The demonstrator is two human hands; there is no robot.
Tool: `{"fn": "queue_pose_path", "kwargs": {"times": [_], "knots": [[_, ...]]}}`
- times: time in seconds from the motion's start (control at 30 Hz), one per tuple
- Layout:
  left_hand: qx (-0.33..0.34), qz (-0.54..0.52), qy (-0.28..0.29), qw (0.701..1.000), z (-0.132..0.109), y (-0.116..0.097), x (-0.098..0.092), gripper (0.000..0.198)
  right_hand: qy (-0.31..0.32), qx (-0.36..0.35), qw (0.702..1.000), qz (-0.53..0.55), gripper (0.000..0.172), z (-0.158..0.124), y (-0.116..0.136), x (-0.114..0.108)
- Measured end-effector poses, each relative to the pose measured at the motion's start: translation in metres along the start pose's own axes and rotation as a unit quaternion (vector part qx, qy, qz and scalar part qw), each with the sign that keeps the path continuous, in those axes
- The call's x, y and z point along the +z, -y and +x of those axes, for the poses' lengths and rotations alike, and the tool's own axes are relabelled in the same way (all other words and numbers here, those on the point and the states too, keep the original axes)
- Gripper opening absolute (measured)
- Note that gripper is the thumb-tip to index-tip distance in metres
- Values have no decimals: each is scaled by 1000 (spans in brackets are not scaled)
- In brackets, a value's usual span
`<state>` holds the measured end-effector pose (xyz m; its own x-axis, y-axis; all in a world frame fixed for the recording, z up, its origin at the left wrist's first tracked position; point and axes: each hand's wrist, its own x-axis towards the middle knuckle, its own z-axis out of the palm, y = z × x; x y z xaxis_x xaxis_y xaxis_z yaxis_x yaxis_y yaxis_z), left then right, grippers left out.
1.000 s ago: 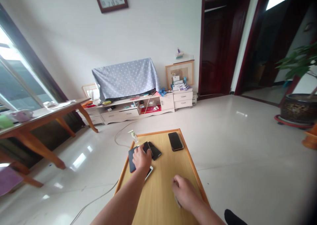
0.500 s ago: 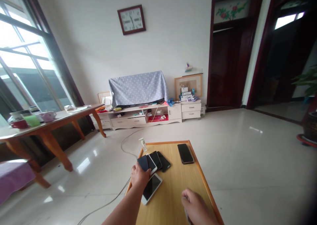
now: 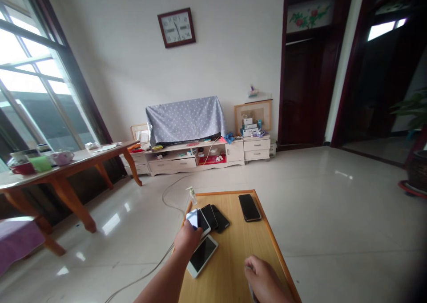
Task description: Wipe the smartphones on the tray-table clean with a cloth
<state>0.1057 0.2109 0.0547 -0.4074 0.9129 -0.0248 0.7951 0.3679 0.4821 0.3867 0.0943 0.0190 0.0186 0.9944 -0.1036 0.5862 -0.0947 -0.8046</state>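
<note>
My left hand [image 3: 187, 237] is closed around a phone [image 3: 192, 217] whose glossy face catches bright light. It is at the left end of a row of phones on the small wooden table [image 3: 233, 258]. Beside it lie a white-edged phone [image 3: 204, 225], a black phone [image 3: 209, 216] and another dark phone [image 3: 220, 218], overlapping. Nearer me, a white phone with a dark screen [image 3: 202, 255] lies tilted. My right hand [image 3: 262, 276] is closed at the table's right side on something greyish, mostly hidden under the fingers. A black phone in a case [image 3: 249, 207] lies alone at the far right.
A clear pump bottle [image 3: 192, 196] stands at the table's far left corner. A cable [image 3: 151, 267] runs over the floor on the left. Farther off are a long table with cups [image 3: 100, 154] and a white cabinet [image 3: 173, 164].
The phone in my left hand has tilted; its face went from dark blue to brightly reflecting. My right hand has stayed nearly in place.
</note>
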Motion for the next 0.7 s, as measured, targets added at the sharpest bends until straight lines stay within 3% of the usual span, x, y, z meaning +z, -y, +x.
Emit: {"fn": "queue_pose_path", "kwargs": {"times": [0.1,0.3,0.43,0.7], "knots": [[0,25,21,999,3,-2,-5,33,19,-32,999,11,14,3,-10,5],[-29,44,36,998,7,1,-16,46,13,-41,999,12,13,4,-15,7],[-43,38,23,998,4,6,-23,51,14,-45,999,11,13,1,-11,5],[-36,24,-23,999,-22,12,-41,38,7,-43,999,24,12,-2,-13,5]]}}
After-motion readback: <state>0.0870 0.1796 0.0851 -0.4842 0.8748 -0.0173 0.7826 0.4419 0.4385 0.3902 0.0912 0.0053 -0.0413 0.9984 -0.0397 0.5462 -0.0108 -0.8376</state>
